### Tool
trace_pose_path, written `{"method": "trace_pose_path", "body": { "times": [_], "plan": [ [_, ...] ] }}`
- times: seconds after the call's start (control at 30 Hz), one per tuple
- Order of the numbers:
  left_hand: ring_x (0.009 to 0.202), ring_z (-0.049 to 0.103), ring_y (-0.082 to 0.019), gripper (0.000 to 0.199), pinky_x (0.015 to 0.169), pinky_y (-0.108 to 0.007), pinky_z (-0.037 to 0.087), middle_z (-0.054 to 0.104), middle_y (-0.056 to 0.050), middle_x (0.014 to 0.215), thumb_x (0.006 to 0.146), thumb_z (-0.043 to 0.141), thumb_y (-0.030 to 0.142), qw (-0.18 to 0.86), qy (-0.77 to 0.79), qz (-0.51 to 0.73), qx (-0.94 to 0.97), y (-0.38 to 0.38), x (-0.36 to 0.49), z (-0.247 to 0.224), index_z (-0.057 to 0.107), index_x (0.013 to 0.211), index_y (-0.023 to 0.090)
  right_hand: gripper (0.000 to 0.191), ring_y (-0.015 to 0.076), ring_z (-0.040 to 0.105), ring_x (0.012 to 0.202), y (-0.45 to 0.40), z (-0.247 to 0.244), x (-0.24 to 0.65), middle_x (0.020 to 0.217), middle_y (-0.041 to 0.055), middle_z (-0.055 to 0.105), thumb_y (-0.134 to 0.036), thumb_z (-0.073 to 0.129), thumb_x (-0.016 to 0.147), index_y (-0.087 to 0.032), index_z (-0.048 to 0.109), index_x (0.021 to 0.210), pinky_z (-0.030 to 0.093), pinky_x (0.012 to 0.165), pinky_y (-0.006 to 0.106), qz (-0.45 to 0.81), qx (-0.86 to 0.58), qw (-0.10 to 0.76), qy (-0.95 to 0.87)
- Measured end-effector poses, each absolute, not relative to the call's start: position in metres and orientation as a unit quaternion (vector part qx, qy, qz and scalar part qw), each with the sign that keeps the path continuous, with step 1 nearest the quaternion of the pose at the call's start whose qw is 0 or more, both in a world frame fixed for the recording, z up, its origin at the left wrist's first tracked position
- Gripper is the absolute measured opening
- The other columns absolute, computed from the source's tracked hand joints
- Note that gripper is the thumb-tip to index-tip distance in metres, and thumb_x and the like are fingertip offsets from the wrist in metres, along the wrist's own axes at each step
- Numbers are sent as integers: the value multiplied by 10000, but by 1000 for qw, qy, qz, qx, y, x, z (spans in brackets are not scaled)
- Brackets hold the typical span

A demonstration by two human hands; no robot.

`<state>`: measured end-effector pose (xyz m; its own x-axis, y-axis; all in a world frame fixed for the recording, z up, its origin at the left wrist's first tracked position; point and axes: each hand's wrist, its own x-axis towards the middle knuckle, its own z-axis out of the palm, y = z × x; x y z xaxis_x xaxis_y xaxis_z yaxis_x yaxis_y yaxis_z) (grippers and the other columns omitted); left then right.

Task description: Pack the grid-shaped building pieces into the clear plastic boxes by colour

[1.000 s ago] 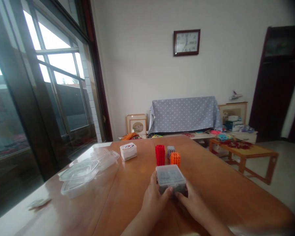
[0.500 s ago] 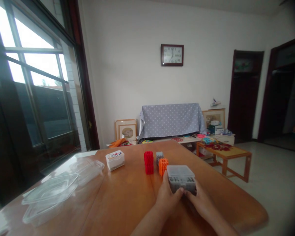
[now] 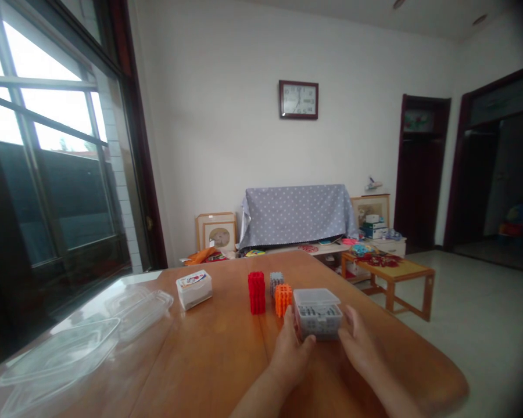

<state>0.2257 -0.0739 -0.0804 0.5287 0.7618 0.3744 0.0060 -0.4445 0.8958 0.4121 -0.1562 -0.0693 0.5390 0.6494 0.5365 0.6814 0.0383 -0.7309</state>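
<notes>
A small clear plastic box [image 3: 319, 328] stands on the table in front of me, with grey pieces showing inside. Its translucent lid [image 3: 316, 296] is raised at the back. My left hand [image 3: 291, 343] grips the box's left side, the thumb across its front corner. At the right side is my right hand [image 3: 361, 339], its fingers apart and the thumb close to the front right corner; whether it touches is hard to see. Just behind the box's left edge are an orange block of interlocking pieces [image 3: 283, 299], a grey one [image 3: 276, 283] and a taller red one [image 3: 257, 293].
A white box with a printed label [image 3: 194, 289] sits left on the wooden table [image 3: 209, 354]. Clear plastic trays [image 3: 65, 354] lie near the left edge. The table's rounded corner is at right. Beyond stand a low wooden table [image 3: 390, 271] and a cloth-covered object [image 3: 298, 215].
My right hand has loosened from the front of the box and moved out to its right. The left hand stays on the box. The view has shifted slightly right.
</notes>
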Motion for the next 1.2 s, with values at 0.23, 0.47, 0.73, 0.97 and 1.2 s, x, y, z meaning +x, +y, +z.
{"method": "trace_pose_path", "body": {
  "times": [0.23, 0.47, 0.73, 0.97, 1.2],
  "plan": [
    [1531, 186, -262, 876, 1251, -447, 215, 199, -124, 1656, 840, 592, 192, 302, 296, 445, 789, -76, 221, -69, 136, 1588, 171, 669, 285, 303, 1481, -160, -27, 403, 1609, 13, 342, -186, 492, 802, -294, 480, 1462, 274, 1215, 520, -132, -656, 440, -599],
    [1517, 223, -299, 729, 1227, -526, 277, 256, -79, 1643, 825, 588, 162, 170, 280, 405, 854, -83, 224, -42, 375, 1519, 223, 462, 288, 296, 1485, -160, -47, 405, 1574, 15, 406, -212, 505, 830, -271, 662, 1259, 293, 1206, 535, -108, -664, 427, -605],
    [1415, 383, -324, 482, 1195, -541, 316, 482, -100, 1494, 879, 594, 260, 122, 278, 393, 868, -82, 232, -37, 544, 1357, 216, 369, 270, 448, 1391, -156, -56, 400, 1496, 74, 491, -370, 500, 927, -261, 647, 1247, 372, 1166, 479, -77, -662, 464, -583],
    [1249, 491, -307, 319, 1111, -527, 389, 570, -80, 1355, 898, 578, 234, 107, 275, 400, 868, -82, 232, -26, 604, 1215, 241, 385, 280, 456, 1385, -150, -66, 396, 1504, 96, 478, -423, 490, 933, -253, 616, 1256, 386, 1154, 495, -80, -665, 497, -552],
    [1187, 498, -309, 274, 1066, -522, 408, 581, -84, 1318, 900, 576, 221, 108, 274, 401, 867, -82, 235, -24, 612, 1171, 238, 464, 276, 434, 1413, -151, -72, 397, 1558, 103, 420, -480, 473, 943, -252, 544, 1341, 385, 1153, 483, -48, -681, 496, -536]
  ]
}}
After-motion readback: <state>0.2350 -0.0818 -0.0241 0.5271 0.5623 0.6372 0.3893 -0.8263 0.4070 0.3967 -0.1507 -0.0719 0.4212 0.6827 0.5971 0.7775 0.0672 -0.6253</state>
